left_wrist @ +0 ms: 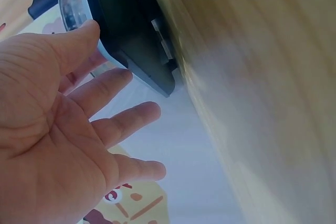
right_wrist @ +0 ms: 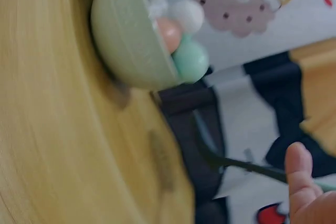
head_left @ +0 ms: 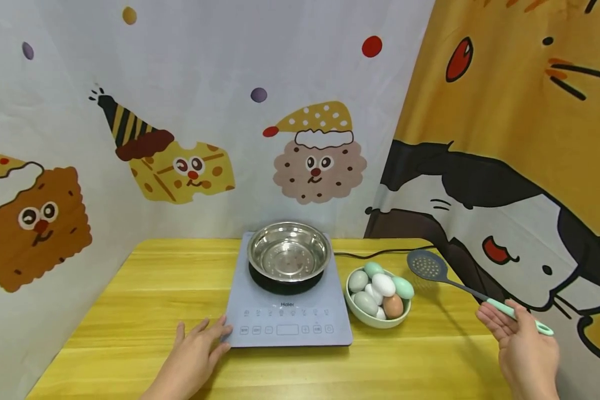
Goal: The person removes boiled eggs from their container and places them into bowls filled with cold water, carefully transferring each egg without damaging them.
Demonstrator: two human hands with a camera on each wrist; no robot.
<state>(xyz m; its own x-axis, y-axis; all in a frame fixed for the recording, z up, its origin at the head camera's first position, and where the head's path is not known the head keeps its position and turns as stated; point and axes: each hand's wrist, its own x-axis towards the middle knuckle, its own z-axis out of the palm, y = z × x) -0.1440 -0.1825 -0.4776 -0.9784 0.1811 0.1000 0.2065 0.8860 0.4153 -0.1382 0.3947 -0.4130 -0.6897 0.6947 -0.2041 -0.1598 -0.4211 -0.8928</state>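
Observation:
My left hand [head_left: 192,355] touches the front left corner of a flat induction cooker [head_left: 240,316]. Its fingers are spread and fairly straight; in the left wrist view the thumb [left_wrist: 86,38] meets the cooker's edge. A shiny steel basin [head_left: 290,253] sits on the cooker. My right hand [head_left: 525,344] holds a skimmer [head_left: 427,265] by its mint green handle, thumb over it. The skimmer's grey perforated head is raised above the table, right of a pale green bowl [head_left: 375,321] full of eggs [head_left: 383,284], which are white, greenish and brown.
The yellow wooden table [head_left: 165,283] carries the cooker and the bowl. A black cord [head_left: 365,256] runs from the cooker to the right along the table's back. A patterned curtain [head_left: 320,66] hangs behind and to the right.

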